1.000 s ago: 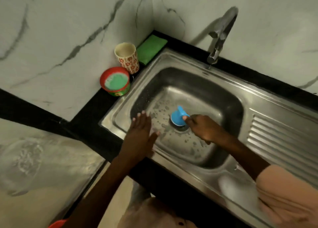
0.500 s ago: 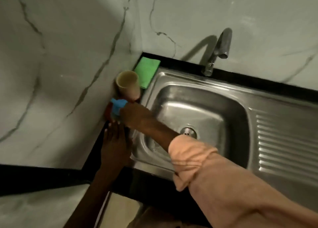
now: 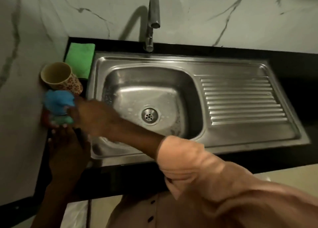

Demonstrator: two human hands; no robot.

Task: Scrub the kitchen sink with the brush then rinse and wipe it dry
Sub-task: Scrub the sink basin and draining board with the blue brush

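The steel sink [image 3: 172, 76] has soap bubbles around its drain [image 3: 149, 115]. My right hand [image 3: 91, 117] reaches across its left rim and grips the blue brush [image 3: 58, 101], which is blurred and sits over the red tub of green soap [image 3: 59, 122]. My left hand [image 3: 67, 150] lies flat on the black counter just in front of the tub, fingertips touching its near side.
A patterned cup [image 3: 60, 78] leans behind the tub against the marble wall. A green cloth [image 3: 80, 60] lies in the counter's back left corner. The tap [image 3: 152, 21] stands behind the basin. A ribbed drainboard [image 3: 240, 100] fills the sink's right side.
My right hand lifted the brush out of the basin and carried it left to the soap tub. My left hand slid from the sink rim to the counter beside the tub.
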